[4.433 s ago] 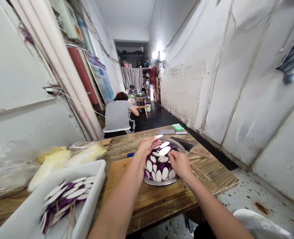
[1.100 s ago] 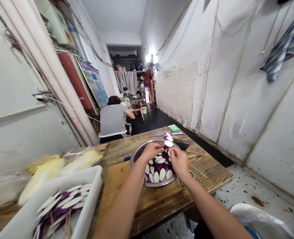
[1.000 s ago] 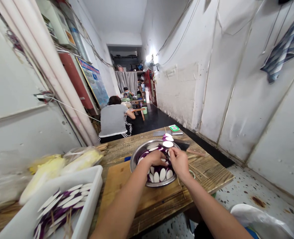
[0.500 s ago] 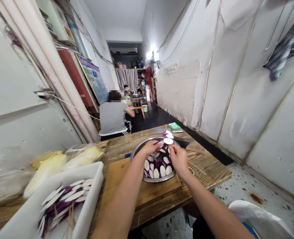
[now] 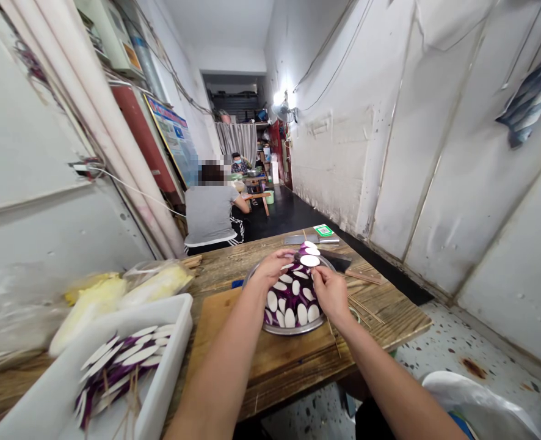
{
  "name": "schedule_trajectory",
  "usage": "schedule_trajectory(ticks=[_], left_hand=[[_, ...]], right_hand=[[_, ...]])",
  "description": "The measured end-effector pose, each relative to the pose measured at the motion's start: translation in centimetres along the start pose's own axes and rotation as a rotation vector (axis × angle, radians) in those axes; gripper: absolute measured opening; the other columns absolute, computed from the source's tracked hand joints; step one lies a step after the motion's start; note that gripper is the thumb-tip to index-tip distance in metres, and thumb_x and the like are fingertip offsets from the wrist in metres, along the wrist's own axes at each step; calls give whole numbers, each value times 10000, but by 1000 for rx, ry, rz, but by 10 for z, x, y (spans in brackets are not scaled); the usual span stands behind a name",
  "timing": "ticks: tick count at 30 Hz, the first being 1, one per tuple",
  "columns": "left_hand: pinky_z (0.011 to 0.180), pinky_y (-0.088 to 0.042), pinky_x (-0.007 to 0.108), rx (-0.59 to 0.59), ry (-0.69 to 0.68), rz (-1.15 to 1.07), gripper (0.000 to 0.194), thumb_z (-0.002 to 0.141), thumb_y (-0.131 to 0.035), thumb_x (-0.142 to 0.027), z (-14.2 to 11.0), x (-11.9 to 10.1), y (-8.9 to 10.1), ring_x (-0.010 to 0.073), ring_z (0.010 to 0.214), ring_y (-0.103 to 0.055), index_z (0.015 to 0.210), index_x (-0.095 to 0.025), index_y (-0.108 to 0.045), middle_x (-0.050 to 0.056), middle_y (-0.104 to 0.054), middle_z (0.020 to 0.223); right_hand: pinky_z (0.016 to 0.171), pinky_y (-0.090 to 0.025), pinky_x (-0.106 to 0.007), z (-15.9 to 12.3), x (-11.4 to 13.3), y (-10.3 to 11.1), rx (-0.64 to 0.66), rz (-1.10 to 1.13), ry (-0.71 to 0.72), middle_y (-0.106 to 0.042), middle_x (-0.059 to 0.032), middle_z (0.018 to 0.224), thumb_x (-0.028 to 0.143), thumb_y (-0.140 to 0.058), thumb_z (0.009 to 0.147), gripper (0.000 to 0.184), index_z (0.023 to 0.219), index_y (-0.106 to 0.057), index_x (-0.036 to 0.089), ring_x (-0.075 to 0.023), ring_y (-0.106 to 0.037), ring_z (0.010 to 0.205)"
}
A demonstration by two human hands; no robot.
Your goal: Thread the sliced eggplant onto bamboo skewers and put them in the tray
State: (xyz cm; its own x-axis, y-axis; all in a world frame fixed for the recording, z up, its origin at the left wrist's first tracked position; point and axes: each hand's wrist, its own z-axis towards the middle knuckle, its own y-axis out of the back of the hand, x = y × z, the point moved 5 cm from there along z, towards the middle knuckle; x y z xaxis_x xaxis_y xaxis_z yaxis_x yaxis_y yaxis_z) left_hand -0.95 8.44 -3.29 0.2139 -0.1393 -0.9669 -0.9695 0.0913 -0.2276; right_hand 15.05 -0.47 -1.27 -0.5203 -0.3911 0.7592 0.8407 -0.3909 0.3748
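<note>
My right hand (image 5: 331,292) is closed in a pinch on a skewer that carries several white, purple-edged eggplant slices (image 5: 309,260), standing over the far right rim of a metal basin (image 5: 293,331). Loose oval eggplant pieces (image 5: 295,299) fill the basin. Over its far left side, my left hand (image 5: 270,269) has its fingers curved with the thumb apart, close to the skewered slices, and no piece is plainly held. The basin rests on a wooden cutting board (image 5: 220,330).
A white tub (image 5: 184,324) with skewered eggplant slices (image 5: 128,354) stands at left, by plastic bags (image 5: 156,286). Beyond the basin lie a cleaver (image 5: 302,240), a second dark blade (image 5: 337,261) and bare skewers (image 5: 366,310). A person (image 5: 210,214) sits past the table.
My left hand has loosened its fingers and risen slightly from the pieces, which now cover the basin's middle. My right hand still grips the skewer in nearly the same place.
</note>
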Motion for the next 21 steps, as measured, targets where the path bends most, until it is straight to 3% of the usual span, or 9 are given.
schedule_trajectory(ticks=[3,5,8,11,15,18,21], left_hand=[[503,-355,182,-77,-22,-54,248,591,-663,-30,2,-1,5,73,514,-506,813,-139,-650,4,-597,628],[504,-378,182,-44,-18,-153,247,620,-612,8,2,-3,2,73,494,-501,823,-130,-637,0,-566,575],[591,-445,205,23,3,-292,294,658,-530,46,0,-8,-6,96,587,-564,883,-120,-623,37,-602,659],[655,-473,226,16,20,-340,346,668,-470,66,0,-10,-8,102,629,-579,932,-102,-619,58,-617,719],[635,-471,214,-48,-45,-377,294,712,-513,16,2,-12,-3,94,638,-578,961,-107,-609,67,-630,791],[563,-439,177,-100,-130,-350,396,688,-557,52,3,-13,2,61,587,-560,1032,-144,-569,46,-638,846],[521,-416,163,-146,-159,-325,395,654,-591,76,4,-12,6,54,545,-549,976,-149,-546,22,-634,791]], right_hand=[[622,-413,-230,0,1,0,4,-19,12,-672,-46,708,291,-417,841,281,808,-667,167,-159,-588,629],[619,-412,-229,0,2,-1,20,-36,28,-674,-48,709,284,-411,845,285,799,-668,168,-159,-593,633],[630,-415,-227,-1,5,-3,73,-61,61,-686,-52,744,277,-409,849,287,820,-676,175,-164,-609,668],[647,-421,-230,-2,6,-6,121,-87,71,-698,-59,799,276,-417,847,285,869,-685,181,-172,-625,709],[647,-423,-232,-2,5,-8,155,-106,84,-701,-55,801,275,-431,840,274,863,-690,187,-176,-630,716],[642,-424,-232,-1,4,-9,151,-92,91,-700,-45,791,277,-431,840,272,854,-689,192,-172,-627,705],[654,-425,-231,0,3,-9,157,-82,91,-702,-44,806,282,-434,839,272,865,-688,191,-172,-627,716]])
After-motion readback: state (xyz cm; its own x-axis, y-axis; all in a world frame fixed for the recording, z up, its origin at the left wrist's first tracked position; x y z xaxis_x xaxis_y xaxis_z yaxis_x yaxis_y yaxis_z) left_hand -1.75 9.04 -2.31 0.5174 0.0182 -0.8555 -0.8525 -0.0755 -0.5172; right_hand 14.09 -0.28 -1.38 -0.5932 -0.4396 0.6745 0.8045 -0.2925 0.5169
